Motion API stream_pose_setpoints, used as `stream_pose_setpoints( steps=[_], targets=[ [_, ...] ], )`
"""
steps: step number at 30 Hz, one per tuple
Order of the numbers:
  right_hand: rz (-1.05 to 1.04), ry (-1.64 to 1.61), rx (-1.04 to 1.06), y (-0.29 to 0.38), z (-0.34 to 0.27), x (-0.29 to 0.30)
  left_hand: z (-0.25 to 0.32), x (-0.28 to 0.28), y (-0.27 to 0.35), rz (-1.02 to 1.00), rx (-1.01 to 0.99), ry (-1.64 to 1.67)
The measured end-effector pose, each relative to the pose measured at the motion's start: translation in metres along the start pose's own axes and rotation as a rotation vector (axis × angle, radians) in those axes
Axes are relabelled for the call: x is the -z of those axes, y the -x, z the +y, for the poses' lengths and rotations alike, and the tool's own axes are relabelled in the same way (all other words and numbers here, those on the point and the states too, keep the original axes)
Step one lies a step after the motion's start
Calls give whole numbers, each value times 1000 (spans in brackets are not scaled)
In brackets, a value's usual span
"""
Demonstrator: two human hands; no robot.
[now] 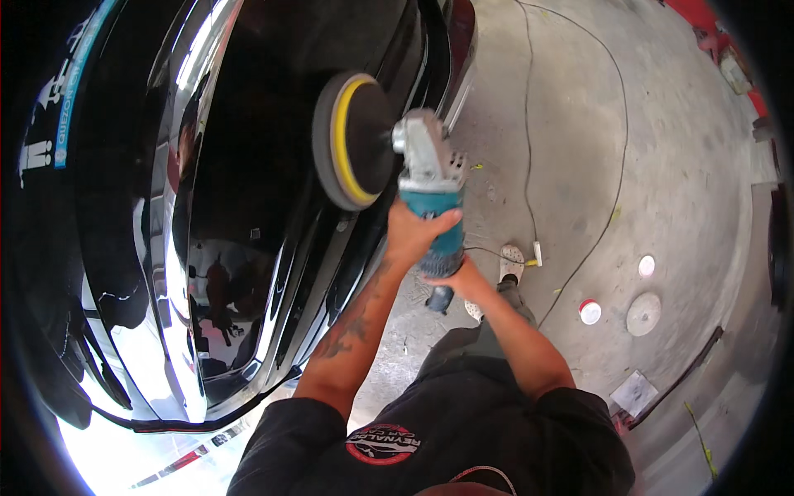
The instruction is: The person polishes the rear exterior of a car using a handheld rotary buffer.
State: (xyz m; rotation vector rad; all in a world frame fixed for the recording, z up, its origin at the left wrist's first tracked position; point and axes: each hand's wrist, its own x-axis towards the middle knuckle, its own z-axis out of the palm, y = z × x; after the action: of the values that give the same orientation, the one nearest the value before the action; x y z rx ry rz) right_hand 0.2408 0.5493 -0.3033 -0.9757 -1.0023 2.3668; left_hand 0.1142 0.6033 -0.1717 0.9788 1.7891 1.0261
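A teal and grey rotary polisher is held in both hands beside the glossy black car body. My left hand wraps the teal housing just below the metal gear head. My right hand grips the rear end of the tool, near its black base. The round foam pad, grey with a yellow ring and a dark backing plate, stands on edge against or close to the black panel; contact cannot be told. The panel mirrors parts of the surroundings.
A power cord loops over the concrete floor past a white power connector. Right of my feet lie a red-rimmed container, a small white disc, a round pad and a square plate. Red items line the far wall.
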Motion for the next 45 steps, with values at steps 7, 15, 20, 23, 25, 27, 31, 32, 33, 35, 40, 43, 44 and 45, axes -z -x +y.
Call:
stream_pose_setpoints(
  steps=[7,15,20,23,25,27,31,32,33,35,40,43,44,45],
  targets=[
    [-224,-197,-132,37,80,-152,-44,123,109,150,15,-233],
    [-218,-143,-79,44,67,-111,-18,78,100,136,24,-210],
    [-134,-109,0,53,5,-64,22,38,82,31,23,-196],
    [-62,22,54,59,-11,-54,36,28,83,44,-69,-190],
    [7,61,72,58,-24,-56,53,27,78,7,-42,-106],
    [-43,25,54,53,-55,-50,70,27,65,16,-94,-113],
    [-24,-17,153,31,-74,-33,70,26,23,-13,-84,-26],
    [-22,-18,151,27,-70,-27,59,23,13,-33,-49,31],
    [11,-34,168,25,-62,-21,51,19,6,-53,-15,88],
    [20,-54,118,33,-49,-11,29,12,10,-37,-21,113],
    [-56,78,-27,90,-22,5,-3,-4,71,44,112,229],
    [-62,98,1,101,-11,3,-12,-8,91,123,65,387],
    [-33,124,18,102,-12,1,-14,-6,91,102,78,435],
    [-8,149,34,103,-17,-1,-15,-3,89,108,78,436]
  ],
)
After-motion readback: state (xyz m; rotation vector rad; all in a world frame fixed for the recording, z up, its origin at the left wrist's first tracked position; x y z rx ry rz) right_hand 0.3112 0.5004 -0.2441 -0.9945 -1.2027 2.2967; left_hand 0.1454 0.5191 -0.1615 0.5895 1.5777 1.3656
